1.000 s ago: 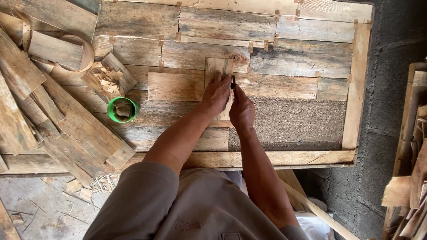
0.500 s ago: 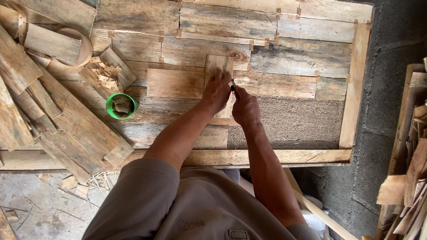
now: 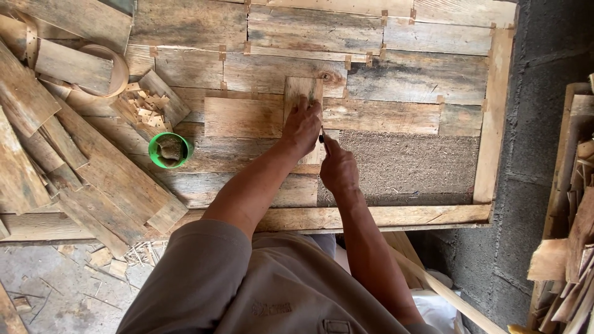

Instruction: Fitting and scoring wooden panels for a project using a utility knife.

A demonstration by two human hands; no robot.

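Observation:
A wooden frame (image 3: 493, 117) lies flat, filled with weathered boards and one bare brown rough patch (image 3: 408, 162) at lower right. My left hand (image 3: 302, 127) presses flat on a short upright plank (image 3: 302, 91) laid across the boards. Just right of it, my right hand (image 3: 338, 168) is closed on a thin dark marking tool (image 3: 323, 139) whose tip touches the plank's right edge beside my left fingers.
A green cup (image 3: 167, 149) stands on the boards to the left. Loose planks (image 3: 93, 173) and small wood chips (image 3: 146, 105) pile at far left. Scrap wood (image 3: 572, 247) is stacked at right by a grey block wall (image 3: 544, 43). A pale stick (image 3: 445, 291) leans near my legs.
The view has shifted slightly down and left. Both hands stay on the plank, the right hand having slid a little lower along its edge.

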